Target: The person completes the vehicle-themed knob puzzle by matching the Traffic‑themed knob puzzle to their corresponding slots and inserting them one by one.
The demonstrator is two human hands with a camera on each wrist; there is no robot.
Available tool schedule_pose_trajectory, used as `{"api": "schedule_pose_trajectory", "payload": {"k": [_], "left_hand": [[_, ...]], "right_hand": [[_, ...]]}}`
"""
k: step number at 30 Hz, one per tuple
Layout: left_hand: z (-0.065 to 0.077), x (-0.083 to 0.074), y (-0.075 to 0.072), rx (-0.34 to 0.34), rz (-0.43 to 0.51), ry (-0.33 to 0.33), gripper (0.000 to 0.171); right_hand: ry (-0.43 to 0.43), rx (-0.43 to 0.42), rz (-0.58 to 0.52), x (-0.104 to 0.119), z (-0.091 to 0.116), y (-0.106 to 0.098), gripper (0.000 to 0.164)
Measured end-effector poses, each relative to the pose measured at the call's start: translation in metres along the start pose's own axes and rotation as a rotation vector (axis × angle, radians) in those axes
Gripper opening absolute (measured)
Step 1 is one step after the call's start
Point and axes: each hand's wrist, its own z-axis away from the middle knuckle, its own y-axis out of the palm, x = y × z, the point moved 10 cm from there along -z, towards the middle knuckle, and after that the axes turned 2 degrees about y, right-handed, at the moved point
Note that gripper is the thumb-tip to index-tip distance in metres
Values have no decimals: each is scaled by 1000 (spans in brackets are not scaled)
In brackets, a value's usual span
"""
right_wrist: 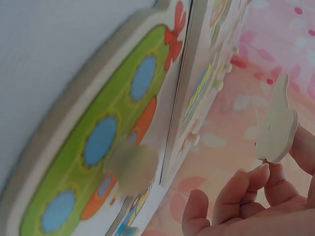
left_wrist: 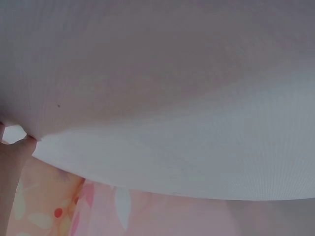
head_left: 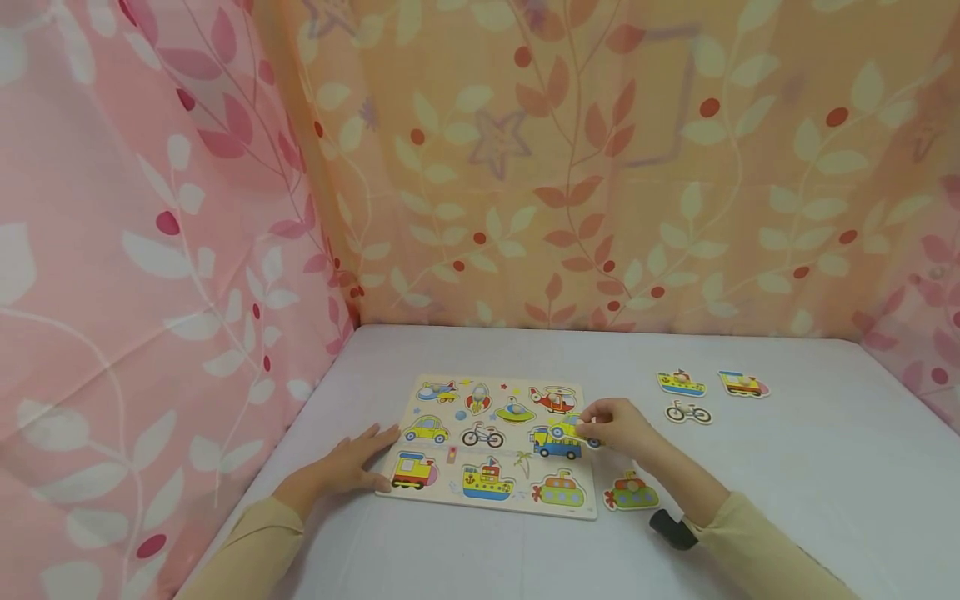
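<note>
My right hand point(head_left: 618, 427) pinches a yellow car puzzle piece point(head_left: 567, 426) over the right side of the wooden puzzle board point(head_left: 480, 502), where it overlaps the blue bus point(head_left: 557, 448). The right wrist view shows the car piece's plain wooden back point(right_wrist: 276, 135) between thumb and fingers. Against the board's left edge rests my left hand point(head_left: 341, 467), fingers spread and relaxed; in the left wrist view only a bit of this hand point(left_wrist: 17, 157) shows. A printed yellow car point(head_left: 426, 429) lies on the board's left side. Below my right hand lies a green submarine piece point(head_left: 632, 493) with a knob.
Farther right on the white table point(head_left: 480, 567) lie a ship piece point(head_left: 682, 384), a train piece point(head_left: 742, 384) and a bicycle piece point(head_left: 687, 412). A black object point(head_left: 672, 530) sits by the right sleeve. Patterned curtains point(head_left: 570, 167) surround the table.
</note>
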Motion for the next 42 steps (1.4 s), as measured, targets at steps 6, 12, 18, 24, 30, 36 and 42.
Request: {"api": "schedule_pose_trajectory", "payload": {"k": [6, 12, 18, 24, 30, 36, 42], "left_hand": [[-1, 0, -1, -3, 2, -4, 90], [-1, 0, -1, 3, 8, -4, 91], [-1, 2, -2, 2, -20, 1, 91], [-2, 0, -1, 11, -8, 3, 92], [0, 0, -1, 9, -3, -1, 92], [2, 0, -1, 7, 0, -3, 92], [0, 0, 0, 10, -4, -29, 91]], "right_hand": [[-33, 16, -28, 6, -3, 14, 14], [-57, 29, -61, 13, -4, 28, 12], [-93, 55, -72, 25, -1, 42, 11], [-86, 48, -68, 32, 0, 51, 11], [-58, 69, -73, 41, -2, 64, 12], [-38, 94, -85, 50, -8, 78, 13], [-4, 121, -101, 57, -12, 94, 12]]}}
